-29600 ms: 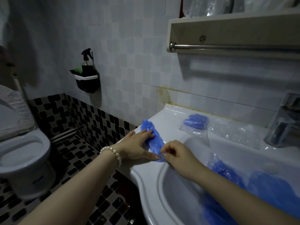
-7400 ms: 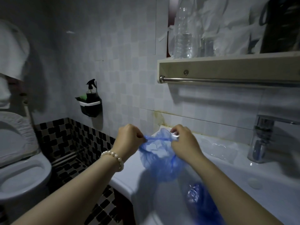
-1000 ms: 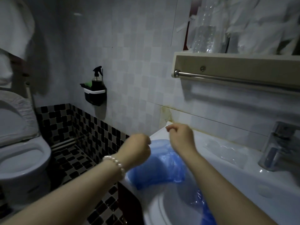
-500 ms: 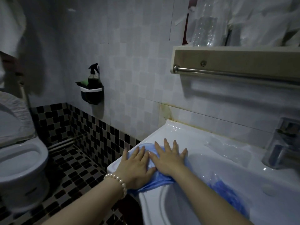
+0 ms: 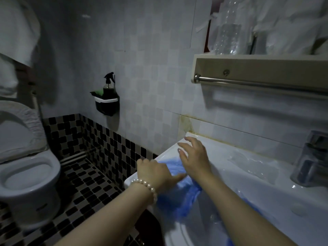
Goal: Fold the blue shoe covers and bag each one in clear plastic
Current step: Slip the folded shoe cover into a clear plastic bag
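My left hand (image 5: pixel 153 172) presses flat on the blue cover (image 5: pixel 179 190), which lies over the sink (image 5: pixel 257 176) rim's left corner. My right hand (image 5: pixel 194 157) hovers just beyond, fingers spread, holding nothing. Clear bags (image 5: pixel 248 161) lie farther back.

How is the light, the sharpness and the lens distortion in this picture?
Head view: dim and bluish; the towel bar and shelf bend from wide-angle distortion; the right hand is slightly motion-blurred; glare spots shine on the wet sink rim.
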The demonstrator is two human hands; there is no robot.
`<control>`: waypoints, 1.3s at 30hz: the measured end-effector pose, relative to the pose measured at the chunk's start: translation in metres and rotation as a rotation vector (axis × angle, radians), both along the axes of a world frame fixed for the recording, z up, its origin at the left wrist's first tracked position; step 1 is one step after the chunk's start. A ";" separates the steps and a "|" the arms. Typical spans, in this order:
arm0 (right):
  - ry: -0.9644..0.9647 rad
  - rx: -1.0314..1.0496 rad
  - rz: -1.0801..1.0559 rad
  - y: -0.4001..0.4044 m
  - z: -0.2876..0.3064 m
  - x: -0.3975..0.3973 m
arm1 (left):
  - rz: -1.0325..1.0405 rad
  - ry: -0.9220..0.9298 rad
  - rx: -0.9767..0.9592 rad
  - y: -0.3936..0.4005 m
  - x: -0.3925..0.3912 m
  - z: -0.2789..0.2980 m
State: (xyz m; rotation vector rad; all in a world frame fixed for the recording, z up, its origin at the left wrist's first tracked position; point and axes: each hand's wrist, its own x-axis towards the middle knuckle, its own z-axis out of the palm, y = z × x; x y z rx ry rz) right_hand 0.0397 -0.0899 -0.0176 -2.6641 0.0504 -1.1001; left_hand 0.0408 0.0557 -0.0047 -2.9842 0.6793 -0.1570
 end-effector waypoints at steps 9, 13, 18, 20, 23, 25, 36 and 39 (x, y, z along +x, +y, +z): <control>0.494 0.143 0.195 -0.030 0.028 -0.073 | -0.541 0.213 -0.321 0.058 0.012 0.014; 0.653 -0.102 0.194 -0.031 0.006 -0.092 | -0.602 0.238 -0.107 0.064 0.004 -0.003; 0.531 -0.331 0.257 -0.032 -0.018 -0.094 | -0.529 -0.055 -0.002 0.072 0.007 -0.008; 0.406 -0.356 0.288 -0.029 -0.024 -0.091 | -0.545 -0.113 -0.038 0.074 0.003 -0.013; 0.276 -0.220 0.393 -0.023 -0.032 -0.082 | -0.602 -0.147 -0.190 0.078 0.004 -0.020; 0.307 0.114 0.398 -0.018 -0.027 -0.079 | -0.617 -0.167 -0.326 0.078 0.008 -0.021; 0.551 0.974 0.167 -0.020 0.006 -0.031 | -0.089 0.446 -0.984 0.039 0.041 -0.015; 0.575 0.880 -0.030 -0.008 0.013 -0.010 | -0.004 0.362 -0.844 0.026 0.057 -0.020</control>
